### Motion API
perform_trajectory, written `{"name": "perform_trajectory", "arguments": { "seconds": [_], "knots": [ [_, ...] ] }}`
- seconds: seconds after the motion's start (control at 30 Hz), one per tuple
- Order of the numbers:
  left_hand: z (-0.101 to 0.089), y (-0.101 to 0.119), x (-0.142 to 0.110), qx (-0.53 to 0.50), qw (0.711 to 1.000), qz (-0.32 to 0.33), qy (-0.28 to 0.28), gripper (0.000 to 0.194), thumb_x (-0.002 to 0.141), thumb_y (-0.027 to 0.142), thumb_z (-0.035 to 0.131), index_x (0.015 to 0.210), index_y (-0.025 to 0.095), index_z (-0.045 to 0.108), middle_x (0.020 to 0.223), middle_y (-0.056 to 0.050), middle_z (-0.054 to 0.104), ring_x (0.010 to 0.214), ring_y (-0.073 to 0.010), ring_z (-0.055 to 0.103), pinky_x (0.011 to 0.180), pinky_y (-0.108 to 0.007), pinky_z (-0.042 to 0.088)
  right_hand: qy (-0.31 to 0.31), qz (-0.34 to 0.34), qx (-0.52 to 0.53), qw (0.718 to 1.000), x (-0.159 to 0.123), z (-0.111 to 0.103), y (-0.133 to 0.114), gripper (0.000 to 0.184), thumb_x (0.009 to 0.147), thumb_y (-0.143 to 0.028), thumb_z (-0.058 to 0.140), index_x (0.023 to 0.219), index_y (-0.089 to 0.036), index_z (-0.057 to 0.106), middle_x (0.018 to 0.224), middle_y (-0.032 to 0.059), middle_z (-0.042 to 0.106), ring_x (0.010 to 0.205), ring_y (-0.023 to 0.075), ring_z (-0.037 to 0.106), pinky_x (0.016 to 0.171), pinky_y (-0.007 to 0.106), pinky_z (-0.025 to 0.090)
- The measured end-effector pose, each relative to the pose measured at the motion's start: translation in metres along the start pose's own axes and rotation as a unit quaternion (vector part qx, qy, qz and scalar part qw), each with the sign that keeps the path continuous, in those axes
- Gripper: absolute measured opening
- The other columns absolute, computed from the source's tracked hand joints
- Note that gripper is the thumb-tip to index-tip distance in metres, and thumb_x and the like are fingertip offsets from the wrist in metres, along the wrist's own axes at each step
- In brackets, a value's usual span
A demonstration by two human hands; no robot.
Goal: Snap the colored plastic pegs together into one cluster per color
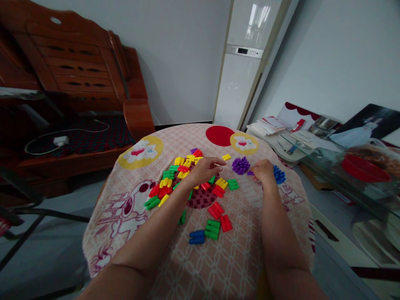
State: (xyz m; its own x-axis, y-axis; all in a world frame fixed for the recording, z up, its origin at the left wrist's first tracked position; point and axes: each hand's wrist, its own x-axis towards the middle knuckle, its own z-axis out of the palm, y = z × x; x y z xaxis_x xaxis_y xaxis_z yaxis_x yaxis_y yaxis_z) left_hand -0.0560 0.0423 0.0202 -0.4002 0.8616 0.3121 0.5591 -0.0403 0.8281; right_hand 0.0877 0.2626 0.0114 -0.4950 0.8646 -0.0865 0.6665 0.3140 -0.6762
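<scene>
A: Where's the L hand (206, 170)?
B: Over the mixed blocks (167, 182), L of the tabletop's (246, 254) middle, loosely bent.
A: & R hand (263, 170)?
B: Pinching a purple block (250, 173), btwn the purple pile (240, 166) & the blue pile (279, 175), which is nr the R edge.
A: Closest to the near edge?
B: Blue block (196, 237), w/ a green block (212, 229) just beside, then two red blocks (216, 210).
A: Twd the far edge?
B: Yellow block (226, 157), just past the purple pile.
</scene>
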Motion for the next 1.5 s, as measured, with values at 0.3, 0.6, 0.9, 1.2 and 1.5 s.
{"name": "perform_trajectory", "arguments": {
  "seconds": [0.3, 0.6, 0.9, 1.2, 1.5],
  "knots": [
    [0.000, 0.001, 0.000, -0.003, 1.000, -0.014, -0.001, 0.028, 0.082, 0.024, 0.061, 0.103, 0.013, 0.075, 0.088, -0.006, 0.075, 0.071, -0.0138, 0.065, 0.066, -0.024, 0.051, -0.013, -0.006, 0.016, 1.000, 0.008, 0.013, 0.005, 0.022, 0.076, -0.010, 0.052, 0.072, -0.013, 0.073, 0.055, 0.0098, 0.067, 0.048, 0.0212, 0.066, 0.052, 0.027, 0.051],
    [-0.022, -0.014, 0.001, -0.047, 0.997, -0.033, 0.050, 0.033, 0.080, 0.032, 0.062, 0.105, 0.014, 0.074, 0.088, -0.007, 0.075, 0.076, -0.0183, 0.069, 0.068, -0.027, 0.055, 0.094, -0.132, -0.068, 0.984, -0.004, 0.000, -0.005, 0.020, 0.076, -0.013, 0.054, 0.077, -0.010, 0.074, 0.058, 0.0108, 0.067, 0.060, 0.0207, 0.066, 0.060, 0.026, 0.047],
    [-0.060, -0.023, -0.006, -0.127, 0.962, -0.088, 0.223, 0.030, 0.073, 0.036, 0.069, 0.091, 0.012, 0.073, 0.085, -0.006, 0.074, 0.078, -0.0189, 0.070, 0.078, -0.033, 0.058, -0.300, -0.430, -0.156, 0.837, -0.109, 0.026, -0.086, 0.007, 0.076, -0.022, 0.071, 0.075, -0.016, 0.073, 0.067, -0.0001, 0.068, 0.061, 0.0107, 0.059, 0.056, 0.020, 0.036],
    [-0.083, -0.033, -0.012, -0.191, 0.933, -0.081, 0.293, 0.026, 0.069, 0.032, 0.069, 0.085, 0.012, 0.071, 0.085, -0.007, 0.073, 0.072, -0.0162, 0.070, 0.076, -0.032, 0.059, -0.385, -0.606, -0.335, 0.610, -0.202, 0.101, -0.087, 0.014, 0.078, -0.015, 0.063, 0.087, -0.016, 0.074, 0.086, 0.0065, 0.074, 0.078, 0.0195, 0.065, 0.055, 0.026, 0.039],
    [-0.082, -0.029, -0.012, -0.190, 0.935, -0.088, 0.287, 0.026, 0.070, 0.032, 0.068, 0.086, 0.012, 0.071, 0.087, -0.007, 0.073, 0.074, -0.0168, 0.071, 0.078, -0.034, 0.059, -0.281, -0.482, -0.137, 0.818, -0.135, 0.051, -0.096, 0.007, 0.076, -0.018, 0.069, 0.069, -0.016, 0.068, 0.067, -0.0003, 0.067, 0.066, 0.0114, 0.059, 0.059, 0.021, 0.034]
  ]
}}
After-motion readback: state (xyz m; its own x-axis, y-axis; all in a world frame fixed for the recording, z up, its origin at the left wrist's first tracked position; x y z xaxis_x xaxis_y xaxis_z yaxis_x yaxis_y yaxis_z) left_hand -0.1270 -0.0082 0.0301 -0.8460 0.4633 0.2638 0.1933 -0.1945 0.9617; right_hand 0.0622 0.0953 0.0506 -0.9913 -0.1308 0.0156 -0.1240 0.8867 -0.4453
